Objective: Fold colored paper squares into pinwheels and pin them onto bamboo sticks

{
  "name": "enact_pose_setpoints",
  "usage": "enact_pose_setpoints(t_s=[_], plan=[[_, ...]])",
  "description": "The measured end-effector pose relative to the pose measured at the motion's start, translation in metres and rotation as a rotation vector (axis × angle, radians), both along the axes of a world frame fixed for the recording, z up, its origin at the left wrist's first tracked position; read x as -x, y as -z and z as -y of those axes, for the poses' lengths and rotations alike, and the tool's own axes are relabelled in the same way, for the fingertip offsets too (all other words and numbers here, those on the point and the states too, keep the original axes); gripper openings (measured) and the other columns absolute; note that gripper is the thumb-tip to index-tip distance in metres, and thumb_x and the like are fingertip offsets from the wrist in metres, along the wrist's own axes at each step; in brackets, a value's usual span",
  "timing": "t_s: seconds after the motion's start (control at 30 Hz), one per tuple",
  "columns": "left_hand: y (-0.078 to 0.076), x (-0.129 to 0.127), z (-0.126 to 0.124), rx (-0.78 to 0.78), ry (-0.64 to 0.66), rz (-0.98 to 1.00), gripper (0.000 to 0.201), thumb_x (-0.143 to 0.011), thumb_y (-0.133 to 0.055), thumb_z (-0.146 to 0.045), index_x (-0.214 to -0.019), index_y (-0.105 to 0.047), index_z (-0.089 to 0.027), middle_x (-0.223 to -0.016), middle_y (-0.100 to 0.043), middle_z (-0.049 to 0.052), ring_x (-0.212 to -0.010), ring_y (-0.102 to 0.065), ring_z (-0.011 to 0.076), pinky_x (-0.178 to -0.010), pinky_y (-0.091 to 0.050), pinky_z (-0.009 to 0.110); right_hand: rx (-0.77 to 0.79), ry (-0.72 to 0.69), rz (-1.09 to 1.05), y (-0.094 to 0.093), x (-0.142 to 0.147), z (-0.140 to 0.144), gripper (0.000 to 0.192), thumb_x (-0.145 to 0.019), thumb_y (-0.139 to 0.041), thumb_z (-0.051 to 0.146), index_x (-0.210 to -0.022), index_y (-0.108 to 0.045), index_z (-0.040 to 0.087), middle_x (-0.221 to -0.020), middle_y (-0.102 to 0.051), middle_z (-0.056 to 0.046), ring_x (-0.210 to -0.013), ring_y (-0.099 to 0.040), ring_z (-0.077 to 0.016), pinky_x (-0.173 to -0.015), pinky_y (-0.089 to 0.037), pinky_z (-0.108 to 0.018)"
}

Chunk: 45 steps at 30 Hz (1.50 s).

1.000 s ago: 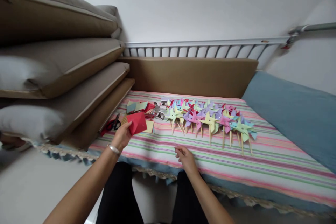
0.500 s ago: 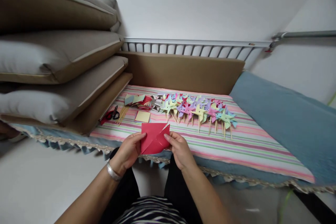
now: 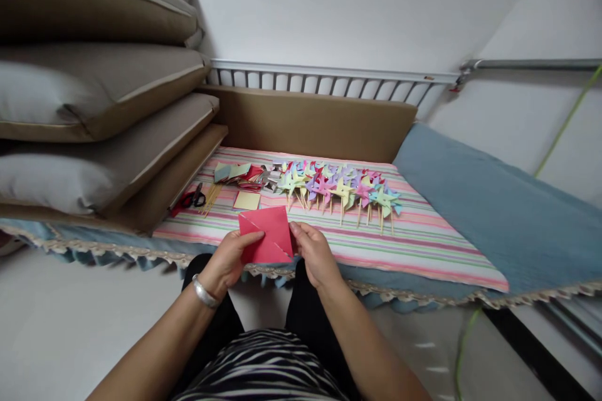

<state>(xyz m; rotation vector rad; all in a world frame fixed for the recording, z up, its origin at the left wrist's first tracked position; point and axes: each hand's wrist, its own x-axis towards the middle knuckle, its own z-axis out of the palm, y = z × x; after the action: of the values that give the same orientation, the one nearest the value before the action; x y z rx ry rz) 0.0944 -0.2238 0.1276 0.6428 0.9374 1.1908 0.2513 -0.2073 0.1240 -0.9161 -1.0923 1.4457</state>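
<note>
A red paper square (image 3: 264,235) is held up over the near edge of the bed (image 3: 423,250), between both hands. The left hand (image 3: 230,260) grips its lower left part, thumb laid across the front of the sheet; the right hand (image 3: 314,254) pinches its right edge with thumb and fingertips. A diagonal line, a fold or a cut, runs across the paper from upper left toward lower right.

On the striped cover just beyond the paper lies a small yellow square (image 3: 247,200). Further back, along the far edge of the bed, a row of coloured paper pinwheels (image 3: 336,188) on wooden sticks is spread out, with a pile of coloured paper pieces (image 3: 237,174) at its left end. Near the bed's left edge lie scissors (image 3: 192,199) with red and black handles and a bundle of thin wooden sticks (image 3: 211,197) beside them. Stacked cushions (image 3: 94,100) rest along the left side, and a blue blanket (image 3: 493,213) covers the right end.
</note>
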Motion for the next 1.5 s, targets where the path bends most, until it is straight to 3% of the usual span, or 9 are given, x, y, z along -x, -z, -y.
enact_pose_setpoints(t_s=[0.23, 0.43, 0.57, 0.67, 0.8, 0.97, 1.07, 1.27, 1.5], plan=[[-0.006, 0.006, 0.002, 0.009, -0.007, 0.011, 0.023, -0.064, -0.07, -0.016, -0.085, -0.067, -0.009, -0.082, -0.073, 0.012, -0.072, -0.068, 0.0238, -0.072, -0.054, 0.035, -0.291, 0.139, 0.237, 0.01, -0.019, 0.015, 0.024, -0.079, -0.057, 0.03, -0.101, -0.063, 0.022, -0.074, -0.061, 0.0, -0.061, -0.058, -0.0106, -0.06, -0.049, -0.024], [-0.011, 0.002, 0.004, -0.015, 0.0, 0.026, 0.024, -0.061, -0.073, -0.018, -0.082, -0.067, -0.009, -0.084, -0.073, 0.012, -0.071, -0.068, 0.0222, -0.069, -0.053, 0.032, -0.673, 0.136, 0.509, 0.015, -0.034, 0.032, 0.034, -0.082, -0.05, 0.014, -0.111, -0.06, 0.028, -0.104, -0.061, -0.005, -0.085, -0.06, -0.0156, -0.075, -0.051, -0.03], [-0.012, -0.001, 0.003, -0.025, 0.02, -0.017, 0.027, -0.062, -0.072, -0.018, -0.087, -0.067, -0.009, -0.081, -0.073, 0.012, -0.067, -0.067, 0.0212, -0.065, -0.053, 0.03, -0.739, 0.068, 0.654, 0.015, -0.036, 0.036, 0.043, -0.08, -0.049, 0.01, -0.117, -0.056, 0.03, -0.129, -0.049, -0.007, -0.106, -0.055, -0.0194, -0.089, -0.047, -0.036], [-0.011, -0.003, 0.002, -0.038, 0.054, -0.044, 0.029, -0.063, -0.071, -0.018, -0.091, -0.068, -0.008, -0.078, -0.073, 0.011, -0.063, -0.067, 0.0203, -0.063, -0.053, 0.03, -0.763, 0.077, 0.716, 0.017, -0.032, 0.033, 0.037, -0.079, -0.05, 0.01, -0.109, -0.062, 0.029, -0.135, -0.044, -0.007, -0.115, -0.049, -0.022, -0.096, -0.041, -0.04], [-0.01, -0.002, 0.003, -0.043, 0.095, -0.032, 0.03, -0.064, -0.071, -0.018, -0.092, -0.068, -0.008, -0.076, -0.073, 0.011, -0.06, -0.066, 0.0191, -0.063, -0.053, 0.03, -0.755, 0.081, 0.685, 0.02, -0.027, 0.028, 0.025, -0.079, -0.052, 0.013, -0.092, -0.07, 0.026, -0.133, -0.044, -0.008, -0.11, -0.052, -0.0221, -0.089, -0.044, -0.036], [-0.008, 0.001, 0.004, -0.056, 0.112, -0.012, 0.029, -0.064, -0.071, -0.019, -0.09, -0.069, -0.007, -0.074, -0.072, 0.011, -0.059, -0.065, 0.0166, -0.063, -0.052, 0.027, -0.682, 0.065, 0.619, 0.015, -0.023, 0.028, 0.018, -0.081, -0.055, 0.019, -0.087, -0.071, 0.025, -0.126, -0.05, -0.009, -0.095, -0.057, -0.0195, -0.085, -0.045, -0.035], [-0.008, 0.0, 0.005, -0.073, 0.088, -0.054, 0.028, -0.063, -0.072, -0.021, -0.087, -0.068, -0.008, -0.072, -0.072, 0.011, -0.056, -0.064, 0.0162, -0.059, -0.051, 0.026, -0.6, 0.042, 0.552, 0.009, -0.018, 0.027, 0.013, -0.078, -0.059, 0.023, -0.084, -0.071, 0.024, -0.119, -0.053, -0.009, -0.1, -0.056, -0.0207, -0.084, -0.044, -0.033], [-0.009, -0.005, 0.005, -0.054, 0.065, -0.202, 0.029, -0.06, -0.074, -0.026, -0.082, -0.068, -0.008, -0.066, -0.07, 0.01, -0.055, -0.064, 0.0184, -0.053, -0.052, 0.028, -0.364, 0.029, 0.439, 0.001, -0.008, 0.02, 0.003, -0.067, -0.067, 0.023, -0.068, -0.068, 0.02, -0.083, -0.056, -0.003, -0.085, -0.056, -0.0193, -0.076, -0.044, -0.03], [-0.004, -0.007, 0.003, -0.058, 0.088, -0.204, 0.033, -0.061, -0.073, -0.026, -0.087, -0.069, -0.008, -0.069, -0.071, 0.01, -0.059, -0.064, 0.0177, -0.055, -0.053, 0.027, -0.281, 0.069, 0.536, 0.002, -0.004, 0.015, 0.01, -0.068, -0.064, 0.028, -0.062, -0.063, 0.019, -0.071, -0.054, 0.0, -0.076, -0.052, -0.0174, -0.074, -0.04, -0.029]])
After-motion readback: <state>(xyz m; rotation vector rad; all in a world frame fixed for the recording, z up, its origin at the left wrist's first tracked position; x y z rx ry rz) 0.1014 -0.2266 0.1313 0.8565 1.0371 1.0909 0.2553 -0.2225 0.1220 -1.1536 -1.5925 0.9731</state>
